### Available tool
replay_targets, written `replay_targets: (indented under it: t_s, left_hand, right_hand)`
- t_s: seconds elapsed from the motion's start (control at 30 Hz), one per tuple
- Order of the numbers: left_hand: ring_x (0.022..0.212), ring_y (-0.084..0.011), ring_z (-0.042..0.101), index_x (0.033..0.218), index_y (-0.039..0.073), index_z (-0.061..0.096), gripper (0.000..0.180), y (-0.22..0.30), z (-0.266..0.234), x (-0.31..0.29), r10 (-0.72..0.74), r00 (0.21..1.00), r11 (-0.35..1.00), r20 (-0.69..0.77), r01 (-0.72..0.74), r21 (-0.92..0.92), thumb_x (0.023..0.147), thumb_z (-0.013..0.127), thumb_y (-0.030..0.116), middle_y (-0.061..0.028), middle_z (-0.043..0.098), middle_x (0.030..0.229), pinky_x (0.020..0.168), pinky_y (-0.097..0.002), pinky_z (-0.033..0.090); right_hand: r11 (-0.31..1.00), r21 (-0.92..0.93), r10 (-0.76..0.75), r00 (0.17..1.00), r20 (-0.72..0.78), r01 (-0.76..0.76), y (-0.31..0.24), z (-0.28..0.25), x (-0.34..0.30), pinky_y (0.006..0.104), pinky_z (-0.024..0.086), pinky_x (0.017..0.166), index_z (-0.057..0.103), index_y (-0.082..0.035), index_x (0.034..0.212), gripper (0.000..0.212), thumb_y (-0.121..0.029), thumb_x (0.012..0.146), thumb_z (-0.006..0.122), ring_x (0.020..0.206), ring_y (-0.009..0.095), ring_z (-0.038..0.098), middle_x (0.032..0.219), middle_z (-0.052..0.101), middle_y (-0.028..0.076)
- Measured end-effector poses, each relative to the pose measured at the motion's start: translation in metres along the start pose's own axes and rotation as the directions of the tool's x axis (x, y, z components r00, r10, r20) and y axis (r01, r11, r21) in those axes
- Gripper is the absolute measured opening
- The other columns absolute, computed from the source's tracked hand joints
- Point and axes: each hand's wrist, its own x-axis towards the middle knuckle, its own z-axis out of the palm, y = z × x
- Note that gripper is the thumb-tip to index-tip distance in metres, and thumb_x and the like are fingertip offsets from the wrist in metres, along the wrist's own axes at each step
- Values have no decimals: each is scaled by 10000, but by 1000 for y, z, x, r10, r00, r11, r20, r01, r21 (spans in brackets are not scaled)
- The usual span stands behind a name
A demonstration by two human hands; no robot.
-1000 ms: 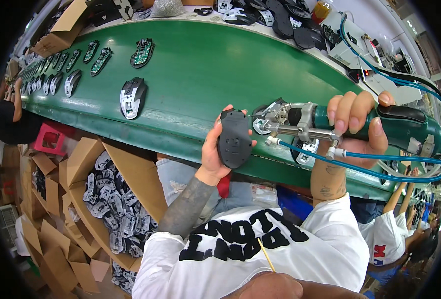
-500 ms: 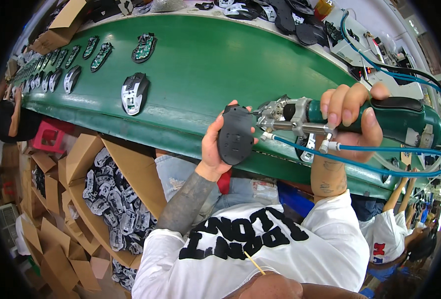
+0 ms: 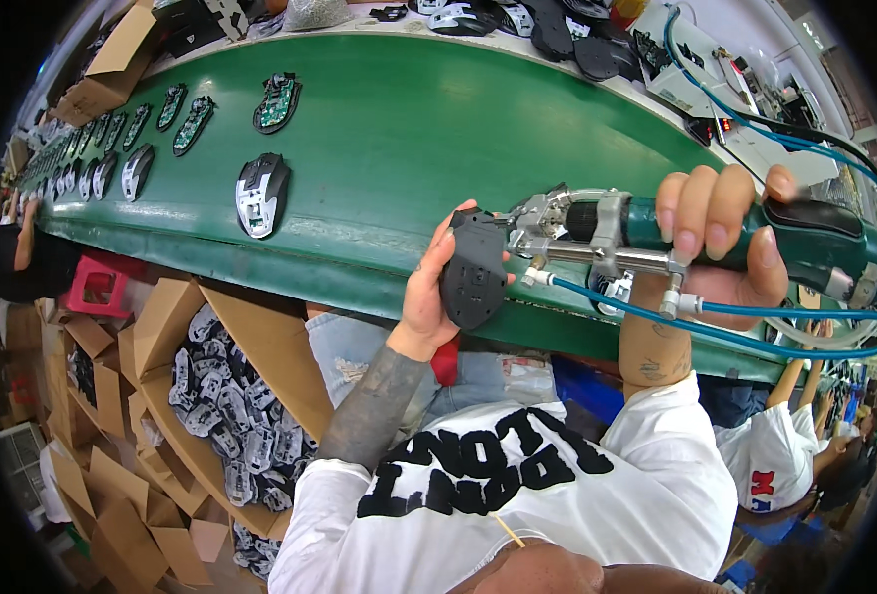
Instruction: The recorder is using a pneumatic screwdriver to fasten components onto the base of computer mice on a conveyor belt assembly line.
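In my left hand [image 3: 425, 299] is a black computer mouse [image 3: 475, 275], its dark underside toward me and my fingers wrapped round its edge. My right hand [image 3: 721, 223] grips a green power screwdriver [image 3: 825, 252] fitted with a metal screw-feeding head [image 3: 557, 233]. The screwdriver lies sideways, its tip meeting the mouse's upper right edge; whether a screw sits there is too small to tell. Blue air hoses [image 3: 785, 309] run from the tool to the right. Behind it, a partly hidden mouse shell [image 3: 613, 287] rests on the green belt [image 3: 389, 129].
On the belt's left stand rows of circuit-board bases [image 3: 278, 102] and white-and-black mouse shells [image 3: 262, 196]. A cardboard box [image 3: 245, 302] full of shells is at lower left. Mouse parts and a white machine [image 3: 696, 94] line the far shelf. Other people sit left and right [image 3: 775, 450].
The mouse and screwdriver have shifted slightly to the right, still touching near the mouse's edge. The mouse has tilted a little. Pieces on the belt appear a bit further left.
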Motion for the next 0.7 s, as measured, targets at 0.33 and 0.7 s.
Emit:
replay_targets:
  t_s: [0.33, 0.7]
  left_hand:
    - [1003, -256, 546, 1359, 136, 303, 475, 5, 6, -1, 72, 997, 997, -30, -73, -11, 944, 396, 346, -127, 432, 1255, 829, -457, 506]
    - [1009, -236, 545, 1361, 146, 300, 477, 6, 2, -4, 53, 999, 998, -10, -53, -15, 945, 405, 354, -108, 430, 1272, 832, -452, 506]
  right_hand:
    - [999, 37, -10, 1000, -3, 10, -4, 0, 2, 351, 386, 598, 416, -97, 1129, 310, -190, 848, 508, 560, 184, 468, 670, 468, 51]
    - [992, 67, -112, 987, 114, 105, -27, -18, 11, 342, 362, 636, 440, -58, 1128, 300, -202, 865, 458, 615, 170, 471, 724, 481, 55]
